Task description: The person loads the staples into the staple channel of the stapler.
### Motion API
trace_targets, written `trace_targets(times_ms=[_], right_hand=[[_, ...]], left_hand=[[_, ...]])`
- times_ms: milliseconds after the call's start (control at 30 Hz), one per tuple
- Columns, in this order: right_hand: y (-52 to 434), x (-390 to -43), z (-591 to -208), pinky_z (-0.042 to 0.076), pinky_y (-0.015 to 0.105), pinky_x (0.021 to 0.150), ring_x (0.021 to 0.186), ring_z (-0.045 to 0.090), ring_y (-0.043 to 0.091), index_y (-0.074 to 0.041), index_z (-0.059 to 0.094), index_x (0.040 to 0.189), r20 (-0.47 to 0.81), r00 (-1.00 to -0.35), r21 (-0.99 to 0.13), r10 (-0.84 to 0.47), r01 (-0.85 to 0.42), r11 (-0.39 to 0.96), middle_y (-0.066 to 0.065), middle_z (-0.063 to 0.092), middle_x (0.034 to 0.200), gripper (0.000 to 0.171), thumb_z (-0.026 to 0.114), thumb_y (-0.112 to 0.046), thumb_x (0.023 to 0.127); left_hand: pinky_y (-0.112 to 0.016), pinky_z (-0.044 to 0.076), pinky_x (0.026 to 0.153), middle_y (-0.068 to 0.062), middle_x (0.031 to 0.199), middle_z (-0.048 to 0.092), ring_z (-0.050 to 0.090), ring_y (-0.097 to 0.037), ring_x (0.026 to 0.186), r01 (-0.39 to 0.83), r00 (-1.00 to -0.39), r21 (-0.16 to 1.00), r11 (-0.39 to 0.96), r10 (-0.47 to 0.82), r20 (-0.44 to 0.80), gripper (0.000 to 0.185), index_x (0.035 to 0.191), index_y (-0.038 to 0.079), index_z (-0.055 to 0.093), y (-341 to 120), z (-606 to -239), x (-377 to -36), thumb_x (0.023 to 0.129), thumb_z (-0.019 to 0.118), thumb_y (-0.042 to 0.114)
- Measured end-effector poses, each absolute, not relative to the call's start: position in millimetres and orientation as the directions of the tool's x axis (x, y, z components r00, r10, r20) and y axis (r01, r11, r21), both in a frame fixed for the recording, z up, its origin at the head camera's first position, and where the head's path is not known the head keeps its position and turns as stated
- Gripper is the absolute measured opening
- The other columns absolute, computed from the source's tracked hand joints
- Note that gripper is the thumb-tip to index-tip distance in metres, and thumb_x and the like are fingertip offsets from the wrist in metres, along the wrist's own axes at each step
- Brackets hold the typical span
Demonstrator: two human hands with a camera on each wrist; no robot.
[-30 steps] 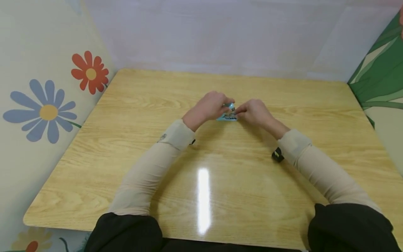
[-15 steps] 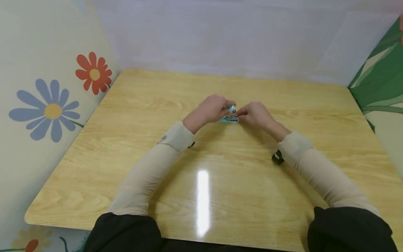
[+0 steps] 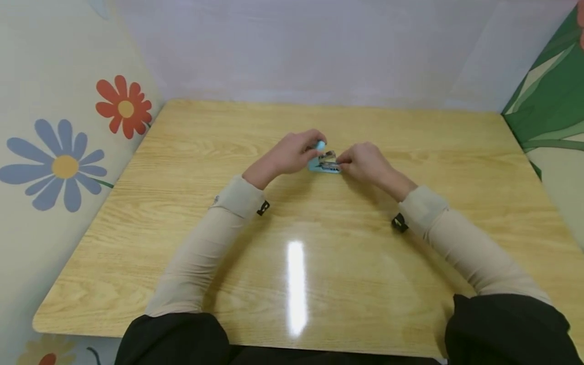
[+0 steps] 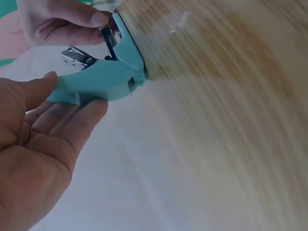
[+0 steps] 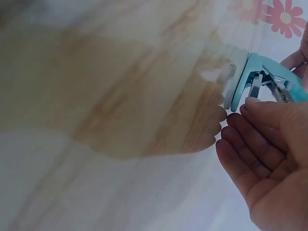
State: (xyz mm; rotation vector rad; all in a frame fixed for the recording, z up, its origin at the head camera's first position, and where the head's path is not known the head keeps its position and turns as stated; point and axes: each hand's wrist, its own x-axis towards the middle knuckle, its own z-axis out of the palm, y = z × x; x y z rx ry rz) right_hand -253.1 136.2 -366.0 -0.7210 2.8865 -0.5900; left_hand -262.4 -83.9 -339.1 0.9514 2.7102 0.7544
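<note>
A small light-blue stapler [image 3: 325, 163] sits hinged open at the middle of the wooden table [image 3: 191, 152]. My left hand [image 3: 292, 152] pinches its blue top arm [image 4: 91, 82] between thumb and fingers and tilts it up. My right hand [image 3: 365, 162] holds the front end, with a fingertip on the silver metal staple track [image 5: 257, 82]. In the left wrist view the blue base [image 4: 129, 45] stands on the table with the metal track [image 4: 77, 57] sticking out. Both hands are close together, one on each side of the stapler.
White panels with flower decals [image 3: 64, 165] close off the left side, a plain pale wall [image 3: 319, 50] the back, and a green leaf panel [image 3: 547, 116] the right. A bright glare streak [image 3: 295, 284] lies on the table near me.
The left hand has shifted slightly left and lifted the blue top arm, so the stapler stands open wider. The right hand stays at the front end.
</note>
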Motion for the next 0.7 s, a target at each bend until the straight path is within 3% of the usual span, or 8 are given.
trace_targets(times_ms=[367, 700], right_hand=[[134, -255, -365, 0.048, 0.044, 0.101, 0.11, 0.068, 0.028, -0.015, 0.077, 0.108, -0.01, -0.881, -0.36, -0.473, -0.438, 0.824, 0.006, 0.074, 0.113, 0.02, 0.066, -0.021, 0.093], [136, -254, -365, 0.044, 0.046, 0.106, 0.113, 0.067, 0.028, -0.016, 0.076, 0.11, -0.024, -0.889, -0.369, -0.457, -0.417, 0.83, 0.005, 0.073, 0.114, 0.02, 0.066, -0.022, 0.094]], left_hand=[[-0.042, 0.045, 0.105, -0.018, 0.14, 0.053, 0.049, -0.03, 0.135, 0.497, -0.766, 0.638, 0.588, 0.643, 0.004, 0.026, 0.131, 0.009, 0.041, -103, -346, -268, 0.106, 0.04, 0.016], [-0.042, 0.044, 0.106, -0.015, 0.144, 0.052, 0.046, -0.027, 0.138, 0.463, -0.768, 0.695, 0.55, 0.64, 0.005, 0.026, 0.131, 0.01, 0.04, -110, -350, -267, 0.106, 0.039, 0.019]])
